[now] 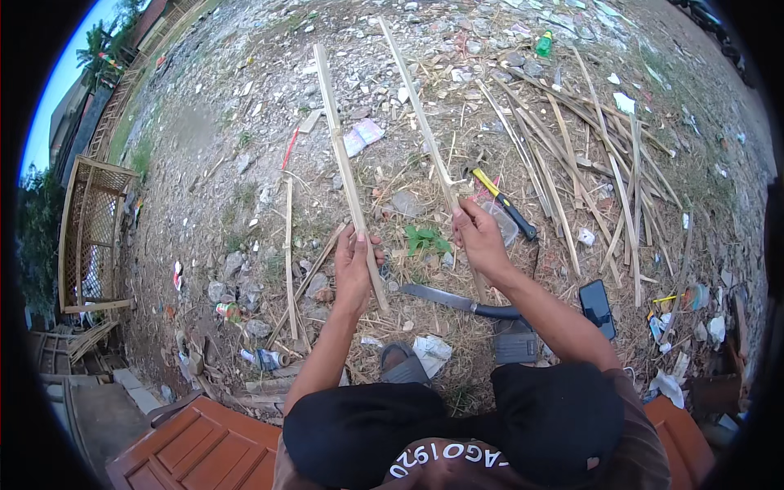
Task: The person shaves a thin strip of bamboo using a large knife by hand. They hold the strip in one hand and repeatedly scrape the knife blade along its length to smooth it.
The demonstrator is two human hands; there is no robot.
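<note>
My left hand [354, 269] is closed round the lower part of a pale bamboo strip [343, 155], which slants up and away from me. A second, thinner bamboo strip [412, 102] is pinched between the thumb and fingers of my right hand [480, 238]. A splinter curls off this strip just above my right fingers. Between and below my hands lies a machete [437, 295] with a dark handle, its blade pointing left. Just beyond my right hand rest a hammer [502, 200] with a yellow and black grip and a clear plastic container [501, 223].
Many loose bamboo strips [572, 155] lie piled at the right. A dark phone [597, 308] is on the ground by my right knee. A green bottle [544, 44] stands far off. Stones and litter cover the ground; a lattice frame [91, 237] stands at the left.
</note>
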